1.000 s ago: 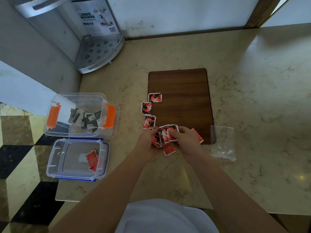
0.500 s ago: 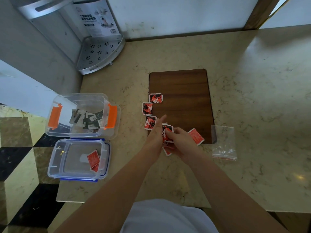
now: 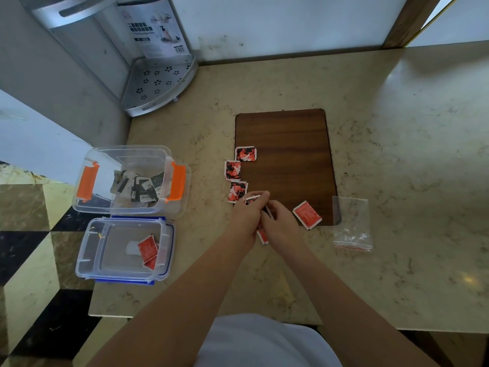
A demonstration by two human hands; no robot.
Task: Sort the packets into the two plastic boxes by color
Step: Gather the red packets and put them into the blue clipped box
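Observation:
My left hand [image 3: 247, 214] and my right hand [image 3: 281, 224] meet at the near left corner of the brown board [image 3: 285, 165], fingers curled round a small stack of red packets [image 3: 253, 199]. Three red-and-black packets [image 3: 246, 154] lie in a column along the board's left edge. One plain red packet [image 3: 307, 215] lies just right of my right hand, and another [image 3: 262, 236] peeks out under my hands. The orange-latched clear box [image 3: 132, 181] holds black packets. The blue-latched clear box [image 3: 124, 250] holds two red packets [image 3: 148, 250].
An empty clear zip bag [image 3: 352, 223] lies right of the board. A perforated metal corner shelf [image 3: 158, 84] and a printed carton stand at the back left. The counter's left edge drops to a checkered floor beside the boxes.
My hands have drawn the loose red packets together into one stack between them. One red packet has been left lying to the right of my right hand.

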